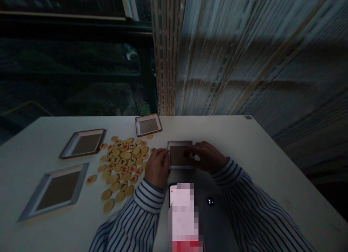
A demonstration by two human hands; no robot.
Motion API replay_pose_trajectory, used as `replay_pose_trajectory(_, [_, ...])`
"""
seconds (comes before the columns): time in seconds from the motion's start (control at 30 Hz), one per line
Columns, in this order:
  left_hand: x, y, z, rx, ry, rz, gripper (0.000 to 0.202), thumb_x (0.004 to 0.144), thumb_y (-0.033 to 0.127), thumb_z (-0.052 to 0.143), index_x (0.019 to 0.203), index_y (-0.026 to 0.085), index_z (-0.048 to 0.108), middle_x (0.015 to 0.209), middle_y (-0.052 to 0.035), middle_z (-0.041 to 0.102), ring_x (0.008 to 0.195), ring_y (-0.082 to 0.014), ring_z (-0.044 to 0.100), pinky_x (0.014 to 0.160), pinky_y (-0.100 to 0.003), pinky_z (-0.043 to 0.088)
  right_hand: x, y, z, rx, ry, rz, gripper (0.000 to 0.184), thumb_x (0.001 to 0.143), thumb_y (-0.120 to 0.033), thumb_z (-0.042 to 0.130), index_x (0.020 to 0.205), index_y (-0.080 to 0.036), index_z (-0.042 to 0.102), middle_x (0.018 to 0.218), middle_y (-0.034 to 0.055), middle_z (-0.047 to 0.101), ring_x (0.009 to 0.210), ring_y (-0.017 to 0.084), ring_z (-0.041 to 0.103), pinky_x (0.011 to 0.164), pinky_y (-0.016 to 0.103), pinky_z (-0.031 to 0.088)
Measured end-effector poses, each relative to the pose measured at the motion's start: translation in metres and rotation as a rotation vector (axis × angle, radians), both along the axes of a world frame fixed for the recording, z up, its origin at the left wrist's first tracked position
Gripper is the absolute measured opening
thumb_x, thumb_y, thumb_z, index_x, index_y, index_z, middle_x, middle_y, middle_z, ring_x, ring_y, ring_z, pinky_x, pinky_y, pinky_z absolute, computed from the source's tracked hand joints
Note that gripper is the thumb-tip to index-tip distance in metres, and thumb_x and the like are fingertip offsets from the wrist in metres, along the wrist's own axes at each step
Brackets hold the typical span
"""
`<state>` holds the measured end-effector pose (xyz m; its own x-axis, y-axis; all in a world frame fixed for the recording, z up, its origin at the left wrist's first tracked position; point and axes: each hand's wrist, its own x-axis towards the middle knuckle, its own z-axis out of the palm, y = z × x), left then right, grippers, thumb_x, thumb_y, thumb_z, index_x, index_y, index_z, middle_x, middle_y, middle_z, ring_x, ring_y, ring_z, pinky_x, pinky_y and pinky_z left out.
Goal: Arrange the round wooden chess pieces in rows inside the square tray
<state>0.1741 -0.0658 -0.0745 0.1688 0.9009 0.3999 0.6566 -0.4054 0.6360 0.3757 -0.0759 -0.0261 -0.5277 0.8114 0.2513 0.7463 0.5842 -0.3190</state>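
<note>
A shallow box [180, 143] with pale walls and a brown bottom lies in front of me, between my two hands. My left hand [157, 168] has curled fingers and grips the box's left edge. Over the right part of the box is my right hand [206, 156], thumb and forefinger bent together in a pinch; whatever they hold, if anything, is too dark to make out. Just left of my left hand spreads a loose heap of round wooden Chinese chess pieces [126, 156], some showing red or black characters, others blank side up.
Two more shallow boxes, one brown-rimmed [62, 153] and one grey-rimmed [81, 168], lie at the left. A small brown-rimmed tray [136, 127] rests at the back. Near me are a phone [183, 212] and a small shiny dark object [210, 201]. The white table [269, 179] meets a curtain [217, 63].
</note>
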Motion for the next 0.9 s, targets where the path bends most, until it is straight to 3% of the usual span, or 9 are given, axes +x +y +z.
replay_pose_trajectory(0.23, [-0.001,0.000,-0.006,-0.011,0.067,-0.010,0.025,0.079,0.016,0.043,0.095,0.016,0.063,0.095,-0.0086,0.062,0.089,-0.0197,0.058,0.081,-0.034,0.047,0.007,0.001,0.000,-0.040,-0.056,-0.007,0.018,0.077,-0.026,0.058,0.094,-0.025,0.064,0.076,0.0000,0.067,0.068,0.013,0.059,0.067,0.028,0.037])
replay_pose_trajectory(0.6, [-0.002,-0.001,-0.008,-0.068,0.096,-0.014,0.028,0.079,0.016,0.041,0.099,0.012,0.060,0.096,-0.0119,0.063,0.090,-0.0210,0.059,0.081,-0.035,0.047,0.014,0.001,0.002,-0.087,-0.108,0.017,0.011,0.076,-0.027,0.058,0.082,-0.022,0.065,0.076,0.0034,0.062,0.072,0.015,0.055,0.065,0.027,0.039])
replay_pose_trajectory(0.9, [-0.002,0.000,-0.010,-0.053,0.083,-0.009,0.026,0.078,0.014,0.043,0.097,0.016,0.060,0.094,-0.0079,0.065,0.088,-0.0179,0.061,0.080,-0.032,0.049,0.014,0.002,-0.005,-0.133,-0.128,0.026,0.013,0.077,-0.028,0.057,0.083,-0.021,0.066,0.075,0.0031,0.059,0.069,0.012,0.051,0.064,0.025,0.038])
